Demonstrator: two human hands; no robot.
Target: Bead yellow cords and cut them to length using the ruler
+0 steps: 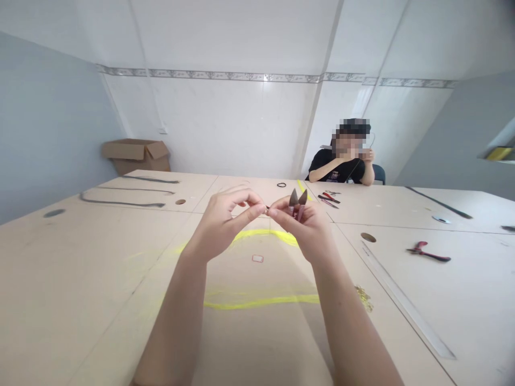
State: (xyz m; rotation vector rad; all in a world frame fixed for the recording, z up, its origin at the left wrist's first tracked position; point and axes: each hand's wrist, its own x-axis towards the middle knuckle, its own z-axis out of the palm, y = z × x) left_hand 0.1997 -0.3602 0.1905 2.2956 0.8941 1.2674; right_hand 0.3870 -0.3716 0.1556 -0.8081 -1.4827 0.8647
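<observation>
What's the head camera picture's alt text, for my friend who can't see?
Someone's left hand and right hand pinch something tiny above a table, the right also holding dark-tipped pliers. A clear ruler lies nearby; another person sits opposite.

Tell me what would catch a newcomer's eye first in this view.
Probably the bright yellow streaks on the table, around and below picture centre. Mid-picture, the left hand and right hand meet at something too small to identify, the right also holding a tool with dark, pointed tips. Then the open cardboard box, beyond the table's far left corner.
</observation>
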